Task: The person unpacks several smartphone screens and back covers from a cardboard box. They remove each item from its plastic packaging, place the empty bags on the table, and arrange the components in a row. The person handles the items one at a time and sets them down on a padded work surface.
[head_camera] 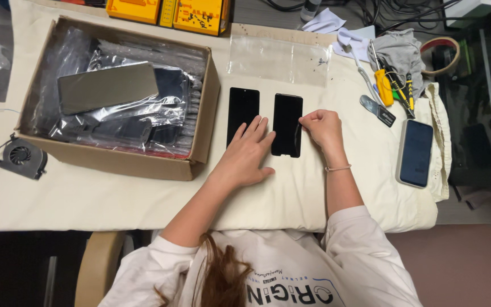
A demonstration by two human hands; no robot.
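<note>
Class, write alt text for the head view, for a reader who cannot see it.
Two hands work on two black panels on a cream cloth: the left hand presses between them, the right hand pinches the right panel. A cardboard box sits left, tools and a phone right.

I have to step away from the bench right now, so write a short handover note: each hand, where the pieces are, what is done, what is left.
Left hand: open, flat on the cloth, fingertips on the lower ends of both panels.
Right hand: fingers pinched at the right edge of the right black panel.
Left black panel lies beside it, next to the cardboard box of bagged parts.
Done: two panels out, side by side; empty clear bag above them.
Left: whatever the right hand is picking at on that edge; the box is full of bagged parts.
</note>
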